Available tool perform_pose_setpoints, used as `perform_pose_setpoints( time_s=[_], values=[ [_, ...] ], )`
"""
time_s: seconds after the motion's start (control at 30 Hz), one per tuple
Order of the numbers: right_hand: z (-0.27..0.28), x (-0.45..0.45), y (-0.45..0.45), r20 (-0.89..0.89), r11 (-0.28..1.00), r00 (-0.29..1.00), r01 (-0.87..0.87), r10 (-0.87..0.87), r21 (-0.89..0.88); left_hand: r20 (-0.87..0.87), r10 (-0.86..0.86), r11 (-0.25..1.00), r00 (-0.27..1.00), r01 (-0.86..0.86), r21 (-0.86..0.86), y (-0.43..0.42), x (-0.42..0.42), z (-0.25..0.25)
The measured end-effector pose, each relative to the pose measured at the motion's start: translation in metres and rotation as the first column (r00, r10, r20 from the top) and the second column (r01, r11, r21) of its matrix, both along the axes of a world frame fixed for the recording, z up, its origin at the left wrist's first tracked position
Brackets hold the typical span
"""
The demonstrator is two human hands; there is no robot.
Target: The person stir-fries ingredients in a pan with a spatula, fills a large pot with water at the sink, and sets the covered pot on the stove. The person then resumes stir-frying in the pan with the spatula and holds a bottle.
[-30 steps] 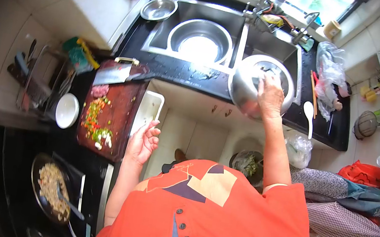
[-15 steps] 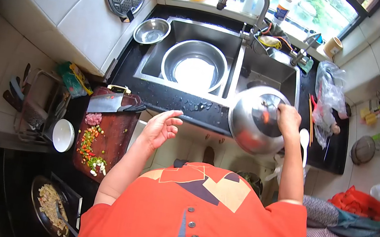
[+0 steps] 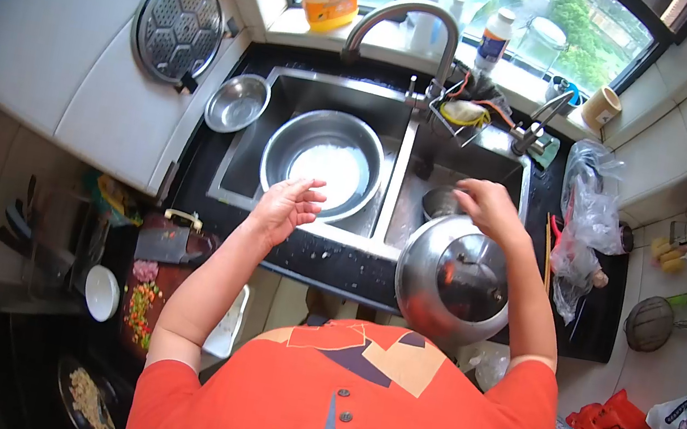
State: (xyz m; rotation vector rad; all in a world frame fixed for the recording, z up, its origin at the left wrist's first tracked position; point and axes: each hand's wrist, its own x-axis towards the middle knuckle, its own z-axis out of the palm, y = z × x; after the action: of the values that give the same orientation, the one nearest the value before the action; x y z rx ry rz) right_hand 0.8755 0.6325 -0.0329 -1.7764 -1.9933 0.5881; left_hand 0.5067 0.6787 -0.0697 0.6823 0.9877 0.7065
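Observation:
My left hand (image 3: 288,208) is held palm-up with its fingers apart, over the near rim of a large metal basin (image 3: 274,148) in the left sink. Nothing is in it. My right hand (image 3: 490,210) reaches over the right sink, thumb and fingers apart, beside a small metal bowl (image 3: 440,203). Whether the fingertips touch the bowl's rim I cannot make out. Below that hand a large domed pot lid (image 3: 423,273) with a glass centre and a knob lies at the counter's front edge, close to my right forearm.
A curved tap (image 3: 414,8) rises behind the sinks. At left are a cleaver (image 3: 162,244), chopped vegetables (image 3: 140,308) on a board, a white bowl (image 3: 102,293) and a pan of food (image 3: 92,404). Plastic bags (image 3: 589,215) and chopsticks (image 3: 547,258) lie right.
My right hand has let go of the lid's knob and moved to the small bowl in the right sink. My left hand has shifted toward the large basin. The view has tilted upward.

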Motion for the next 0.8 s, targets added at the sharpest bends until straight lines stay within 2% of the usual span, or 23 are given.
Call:
perform_pose_setpoints(
  time_s=[0.03, 0.07, 0.1, 0.17, 0.23, 0.33, 0.37, 0.43, 0.57, 0.63, 0.7, 0.77, 0.8],
  values=[
    [0.002, -0.006, 0.023, -0.049, 0.997, 0.998, -0.048, 0.045, -0.065, -0.020, 0.022, 0.999, 1.000, -0.021, 0.033, 0.018, 0.004, -0.004],
    [0.011, -0.017, 0.043, -0.154, 0.958, 0.987, -0.001, -0.045, -0.286, -0.008, 0.050, 0.998, 0.999, -0.049, 0.043, 0.034, 0.009, -0.001],
    [-0.001, -0.020, 0.065, -0.209, 0.959, 0.977, -0.024, -0.036, -0.281, 0.001, 0.037, 0.997, 0.999, -0.037, 0.075, 0.051, 0.011, 0.000],
    [-0.006, -0.033, 0.105, -0.270, 0.922, 0.955, 0.009, -0.123, -0.388, 0.020, 0.011, 0.993, 1.000, -0.014, 0.118, 0.082, 0.017, 0.011],
    [-0.034, -0.038, 0.155, -0.334, 0.908, 0.921, 0.044, -0.198, -0.416, 0.025, 0.011, 0.987, 1.000, -0.015, 0.157, 0.110, 0.024, 0.019],
    [-0.074, -0.052, 0.215, -0.469, 0.903, 0.805, 0.180, -0.363, -0.391, 0.020, 0.049, 0.986, 0.999, -0.051, 0.160, 0.156, 0.033, 0.014],
    [-0.077, -0.063, 0.230, -0.477, 0.873, 0.746, 0.299, -0.466, -0.386, 0.018, 0.060, 0.985, 0.998, -0.062, 0.160, 0.167, 0.037, 0.014],
    [-0.084, -0.077, 0.252, -0.383, 0.849, 0.758, 0.476, -0.528, -0.229, 0.044, 0.055, 0.989, 0.998, -0.060, 0.134, 0.186, 0.043, 0.012],
    [-0.108, -0.087, 0.291, -0.405, 0.758, 0.652, 0.618, -0.642, -0.207, 0.025, 0.034, 0.988, 0.999, -0.037, 0.147, 0.212, 0.056, 0.002],
    [-0.111, -0.073, 0.306, -0.309, 0.724, 0.657, 0.595, -0.688, -0.348, 0.065, 0.025, 0.990, 0.998, -0.034, 0.139, 0.224, 0.061, -0.002],
    [-0.122, -0.067, 0.312, -0.271, 0.732, 0.685, 0.583, -0.676, -0.353, 0.090, 0.032, 0.990, 0.995, -0.044, 0.132, 0.234, 0.067, -0.006],
    [-0.129, -0.069, 0.306, -0.273, 0.769, 0.719, 0.592, -0.639, -0.241, 0.111, 0.033, 0.992, 0.993, -0.046, 0.119, 0.241, 0.072, -0.013],
    [-0.130, -0.067, 0.304, -0.240, 0.816, 0.780, 0.547, -0.578, -0.189, 0.097, 0.027, 0.993, 0.995, -0.038, 0.116, 0.244, 0.075, -0.014]
  ],
)
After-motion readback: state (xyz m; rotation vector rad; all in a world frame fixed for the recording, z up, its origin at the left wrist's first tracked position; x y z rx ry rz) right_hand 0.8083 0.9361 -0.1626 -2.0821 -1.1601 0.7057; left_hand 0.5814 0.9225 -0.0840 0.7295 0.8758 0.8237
